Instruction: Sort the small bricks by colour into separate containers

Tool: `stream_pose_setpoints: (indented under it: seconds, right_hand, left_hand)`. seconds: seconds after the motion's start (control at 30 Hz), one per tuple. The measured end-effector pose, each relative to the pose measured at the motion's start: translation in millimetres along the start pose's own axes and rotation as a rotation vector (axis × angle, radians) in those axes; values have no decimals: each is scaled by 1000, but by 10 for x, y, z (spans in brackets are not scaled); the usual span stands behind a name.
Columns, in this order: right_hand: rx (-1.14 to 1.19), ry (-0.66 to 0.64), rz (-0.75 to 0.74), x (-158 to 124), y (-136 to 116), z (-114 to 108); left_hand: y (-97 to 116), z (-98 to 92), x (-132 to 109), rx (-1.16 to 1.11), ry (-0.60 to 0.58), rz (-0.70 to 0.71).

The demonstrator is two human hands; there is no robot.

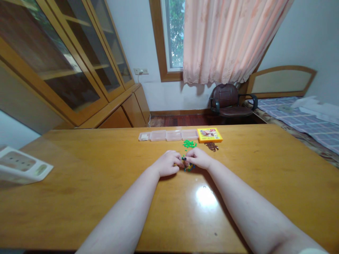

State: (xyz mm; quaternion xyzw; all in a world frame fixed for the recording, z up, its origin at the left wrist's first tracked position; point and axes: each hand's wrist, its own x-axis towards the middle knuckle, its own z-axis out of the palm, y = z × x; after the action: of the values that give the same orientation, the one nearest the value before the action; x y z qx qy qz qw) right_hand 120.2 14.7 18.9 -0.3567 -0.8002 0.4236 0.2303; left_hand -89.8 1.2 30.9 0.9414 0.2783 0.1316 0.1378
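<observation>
Both my hands meet at the middle of the wooden table (79, 183). My left hand (167, 163) is curled, and my right hand (198, 157) is pinched. Between their fingertips sits a tiny multicoloured assembly of small bricks (186, 164), with a dark piece on top and blue and yellow bits below. Which hand holds which part is too small to tell. Just beyond the hands lies a heap of green pieces (189, 143), and to its right a heap of brown pieces (212, 146).
A row of clear plastic compartment boxes (168, 135) and a yellow box (209, 135) lie at the table's far edge. A white object (21, 168) rests at the left edge. Beyond are a wooden cabinet, a brown office chair (231, 102) and a bed.
</observation>
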Motion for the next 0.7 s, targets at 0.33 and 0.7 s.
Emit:
stream_pose_setpoints:
  seconds: [0.33,0.7]
  right_hand:
    - [192,-130,4,-10,-61,12]
    - [-155,66,-23,18,-43,-19]
  left_hand:
    - [33,-21,4,160,38,-162]
    - [-62,30,15,174,247,-433]
